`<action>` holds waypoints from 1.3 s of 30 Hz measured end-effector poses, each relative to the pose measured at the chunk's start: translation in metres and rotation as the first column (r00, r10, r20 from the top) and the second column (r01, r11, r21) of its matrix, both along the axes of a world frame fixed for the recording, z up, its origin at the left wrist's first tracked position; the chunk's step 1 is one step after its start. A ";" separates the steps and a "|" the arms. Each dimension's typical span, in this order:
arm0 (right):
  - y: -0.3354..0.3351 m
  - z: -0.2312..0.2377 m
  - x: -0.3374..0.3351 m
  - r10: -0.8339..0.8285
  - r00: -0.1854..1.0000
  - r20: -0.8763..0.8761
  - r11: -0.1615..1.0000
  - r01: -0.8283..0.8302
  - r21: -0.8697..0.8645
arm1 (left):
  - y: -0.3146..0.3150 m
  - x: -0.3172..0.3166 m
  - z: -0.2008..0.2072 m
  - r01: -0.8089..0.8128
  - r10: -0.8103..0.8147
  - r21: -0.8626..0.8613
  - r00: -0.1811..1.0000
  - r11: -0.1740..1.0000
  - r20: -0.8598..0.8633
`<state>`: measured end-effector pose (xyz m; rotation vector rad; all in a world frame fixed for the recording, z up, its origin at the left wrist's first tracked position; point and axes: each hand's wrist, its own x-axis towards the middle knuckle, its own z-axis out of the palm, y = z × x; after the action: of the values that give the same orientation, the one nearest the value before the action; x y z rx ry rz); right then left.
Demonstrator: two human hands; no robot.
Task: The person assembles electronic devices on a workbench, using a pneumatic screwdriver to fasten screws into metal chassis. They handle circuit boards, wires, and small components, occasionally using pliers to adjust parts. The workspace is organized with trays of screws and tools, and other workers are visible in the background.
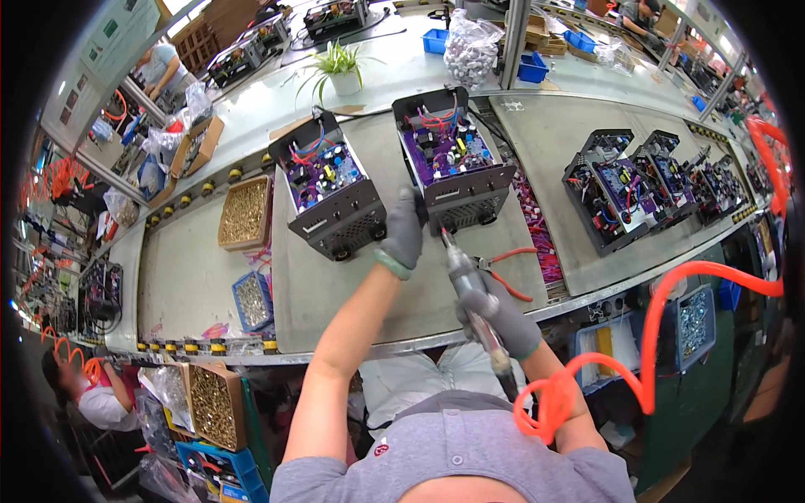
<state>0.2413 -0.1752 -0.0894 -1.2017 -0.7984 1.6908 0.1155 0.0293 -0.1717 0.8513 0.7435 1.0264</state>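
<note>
My left hand (403, 231), in a grey glove, is closed on the left front edge of an open metal chassis (465, 201) with a purple circuit board (442, 149) inside. My right hand (501, 317), also gloved, grips a pneumatic screwdriver (460, 270). Its tip meets or nearly meets the lower front of that chassis; exact contact is too small to tell. A second open chassis (340, 220) of the same kind stands just left of my left hand. Red-handled pliers (510, 275) lie on the work board, right of the screwdriver.
An orange coiled air hose (650, 335) loops in from the right. A box of brass-coloured screws (246, 211) and a blue bin (252, 300) sit to the left. More chassis (625, 197) stand on the right board (537, 126). A potted plant (345, 82) is behind.
</note>
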 end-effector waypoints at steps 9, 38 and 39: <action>-0.070 -0.037 0.039 -0.028 0.994 0.109 0.991 0.042 -0.129 | -0.081 -0.020 -0.009 0.528 0.205 0.373 0.350 0.763 -0.914; -0.045 0.017 0.045 0.179 0.977 -0.114 0.982 -0.184 -0.033 | -0.077 -0.018 0.084 0.457 -0.465 -0.175 0.885 0.872 -0.003; -0.044 0.018 0.046 0.173 0.985 -0.005 0.985 -0.173 -0.006 | -0.077 -0.015 0.086 0.448 -0.458 -0.177 0.889 0.877 -0.019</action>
<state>0.2874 -0.2193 -0.0711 -1.1601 -0.9176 1.8363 0.1006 -0.0475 -0.0855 0.8599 0.6294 0.5118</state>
